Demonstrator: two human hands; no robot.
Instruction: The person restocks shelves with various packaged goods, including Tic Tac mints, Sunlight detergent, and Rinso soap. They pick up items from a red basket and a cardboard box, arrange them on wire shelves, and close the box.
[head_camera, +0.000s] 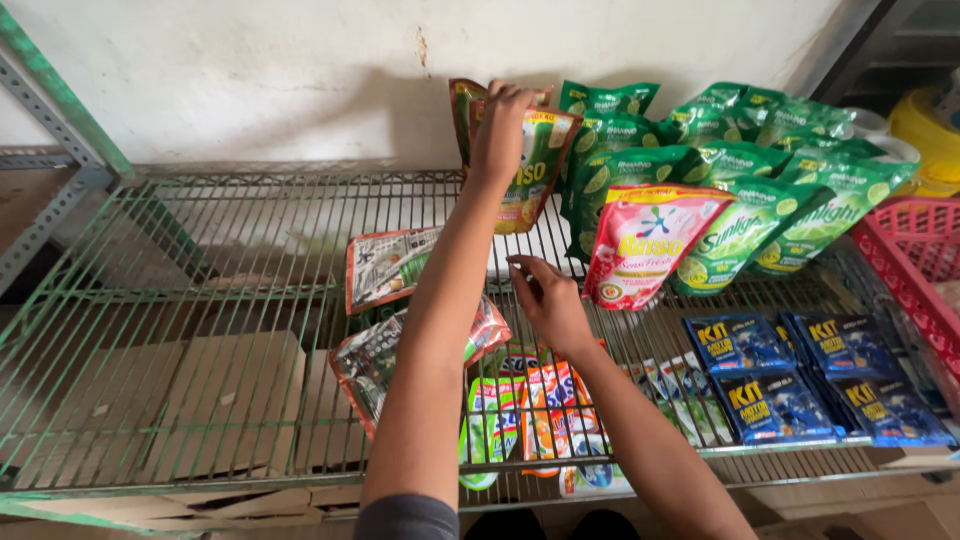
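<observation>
On the wire shelf (200, 300), the left hand (500, 125) is gripping an upright pouch (535, 175) at the back edge, against the wall (300, 70). The right hand (545, 300) is hovering just in front of it, mid-shelf. A row of pouches (740, 190) is standing to the right, toward the back right corner. Flat sachets (810, 375) are lying at the front right; sachet strips (530, 420) are hanging over the front edge. Two flat packets (385, 265) are lying left of the arms. A basket (915, 260) is sitting beyond the right edge.

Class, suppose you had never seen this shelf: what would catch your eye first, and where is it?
The left hand grips an upright green-and-orange pouch at the back of the wire shelf. Beside it, right, stands a bright pink pouch before rows of green pouches. The right hand hovers lower, centre.
</observation>
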